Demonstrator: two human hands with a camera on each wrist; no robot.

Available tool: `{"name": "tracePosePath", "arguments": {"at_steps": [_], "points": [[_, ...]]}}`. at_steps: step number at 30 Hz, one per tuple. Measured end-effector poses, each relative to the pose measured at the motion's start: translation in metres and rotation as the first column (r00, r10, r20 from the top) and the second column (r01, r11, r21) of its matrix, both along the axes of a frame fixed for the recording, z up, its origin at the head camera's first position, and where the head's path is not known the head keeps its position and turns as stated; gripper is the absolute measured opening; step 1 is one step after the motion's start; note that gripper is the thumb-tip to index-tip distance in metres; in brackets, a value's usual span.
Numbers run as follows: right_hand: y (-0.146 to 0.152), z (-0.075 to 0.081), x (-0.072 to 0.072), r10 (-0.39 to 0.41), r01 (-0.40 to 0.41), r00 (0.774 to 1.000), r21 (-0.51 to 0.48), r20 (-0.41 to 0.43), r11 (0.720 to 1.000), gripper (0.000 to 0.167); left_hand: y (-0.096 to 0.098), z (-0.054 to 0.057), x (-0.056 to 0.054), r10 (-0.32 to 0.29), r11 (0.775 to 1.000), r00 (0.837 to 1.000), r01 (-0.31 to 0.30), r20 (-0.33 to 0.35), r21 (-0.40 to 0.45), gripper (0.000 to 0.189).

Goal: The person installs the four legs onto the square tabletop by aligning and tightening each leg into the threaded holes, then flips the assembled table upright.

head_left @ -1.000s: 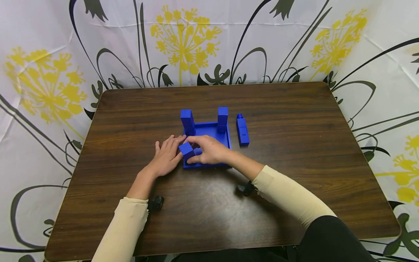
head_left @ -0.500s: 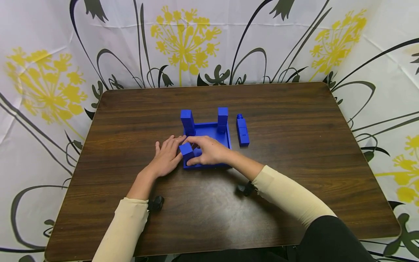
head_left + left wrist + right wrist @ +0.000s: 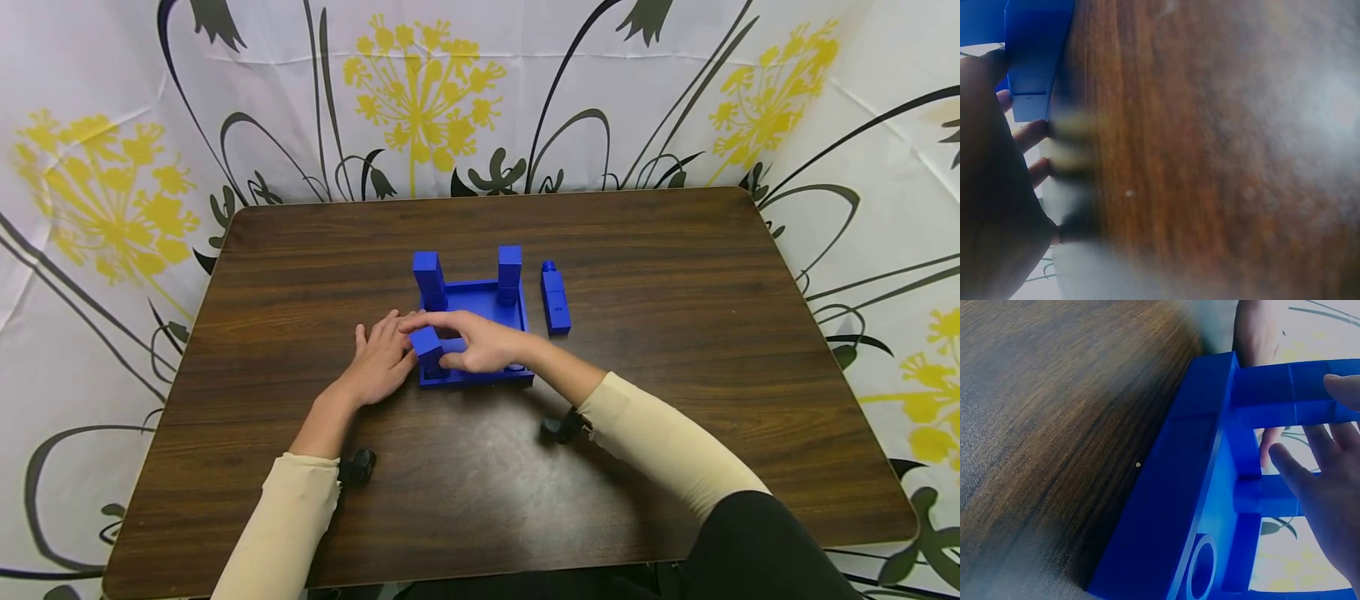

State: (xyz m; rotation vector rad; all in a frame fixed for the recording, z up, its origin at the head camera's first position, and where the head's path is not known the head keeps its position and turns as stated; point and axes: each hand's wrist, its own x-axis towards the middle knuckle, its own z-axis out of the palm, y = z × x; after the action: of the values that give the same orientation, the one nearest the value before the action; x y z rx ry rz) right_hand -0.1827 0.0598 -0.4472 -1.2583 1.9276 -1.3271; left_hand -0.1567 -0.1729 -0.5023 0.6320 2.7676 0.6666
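A blue square tray-like frame (image 3: 480, 378) lies on the table, with blue square posts upright at three corners: the back-left post (image 3: 428, 279), the back-right post (image 3: 509, 273) and the front-left post (image 3: 426, 343). My right hand (image 3: 486, 343) is spread about the front-left post, thumb on its near side and index finger stretched out past it. In the right wrist view the thumb lies close to that post, and the other fingers are loosely extended; contact is unclear. Flat on the table rests my left hand (image 3: 380, 360), its fingers against the frame's left side.
A loose blue post (image 3: 556, 302) with a round peg end lies right of the frame. One corner of the frame shows a round socket (image 3: 1204, 569) in the right wrist view. Brown tabletop (image 3: 675, 333) surrounds everything, with a flowered curtain (image 3: 420, 100) behind.
My right hand has loosened from the front-left post, its index finger straightening out leftward. The left hand has stayed in place.
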Motion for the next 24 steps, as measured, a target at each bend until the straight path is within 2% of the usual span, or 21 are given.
{"name": "tracePosePath", "arguments": {"at_steps": [8,14,24], "points": [[0.0028,0.0019,-0.0043,0.010,-0.010,1.000,0.040,-0.010,0.999,0.063,-0.0002,0.0000,0.0001,-0.004,1.000,1.000,0.004,-0.006,-0.018,0.059],[0.0037,0.0020,-0.0055,0.003,-0.002,1.000,0.036,-0.013,0.999,0.062,-0.0002,-0.0005,-0.0002,-0.001,1.000,1.000,0.001,0.002,-0.009,0.057],[0.0023,0.0038,-0.0028,-0.084,0.092,0.994,0.125,-0.065,0.988,0.062,0.0000,0.0011,0.0000,0.001,1.000,1.000,-0.001,0.006,0.004,0.060]]}}
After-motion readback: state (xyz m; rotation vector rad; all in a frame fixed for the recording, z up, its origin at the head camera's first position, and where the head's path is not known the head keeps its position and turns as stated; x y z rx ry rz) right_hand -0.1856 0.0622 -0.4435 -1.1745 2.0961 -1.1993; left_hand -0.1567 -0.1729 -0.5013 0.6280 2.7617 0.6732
